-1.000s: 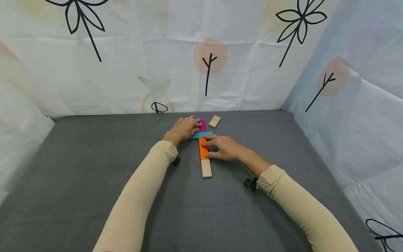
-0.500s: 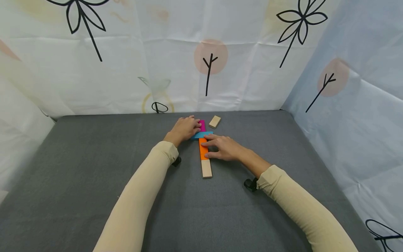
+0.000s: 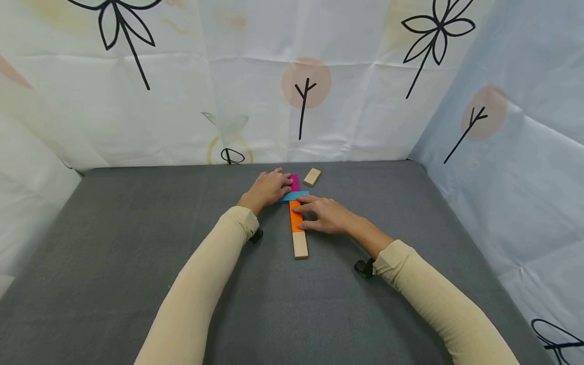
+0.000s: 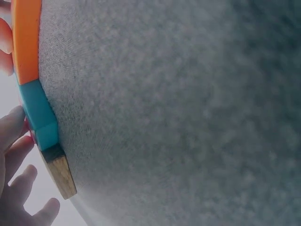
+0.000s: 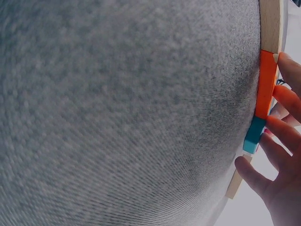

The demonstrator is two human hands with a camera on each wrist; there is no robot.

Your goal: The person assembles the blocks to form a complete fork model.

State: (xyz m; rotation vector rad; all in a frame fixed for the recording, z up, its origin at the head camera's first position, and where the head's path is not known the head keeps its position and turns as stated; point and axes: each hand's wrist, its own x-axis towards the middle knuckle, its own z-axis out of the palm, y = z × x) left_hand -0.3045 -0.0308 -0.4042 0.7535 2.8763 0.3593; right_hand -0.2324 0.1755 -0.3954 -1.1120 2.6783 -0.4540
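A row of flat blocks lies on the grey cloth in the head view: a magenta block (image 3: 294, 183), a blue block (image 3: 294, 196) set crosswise, an orange block (image 3: 296, 216) and a plain wooden block (image 3: 299, 245) nearest me. My left hand (image 3: 267, 188) rests from the left on the magenta block and the blue block's left end, partly covering both. From the right, my right hand (image 3: 329, 215) touches the orange block with thumb and fingers, one fingertip reaching the blue block. In the right wrist view its fingers are extended along the blocks' edge.
Another wooden block (image 3: 312, 177) lies slanted just right of the magenta one, apart from the row. Behind the table's far edge hangs a white printed cloth (image 3: 255, 101), with more cloth (image 3: 524, 167) at the right side.
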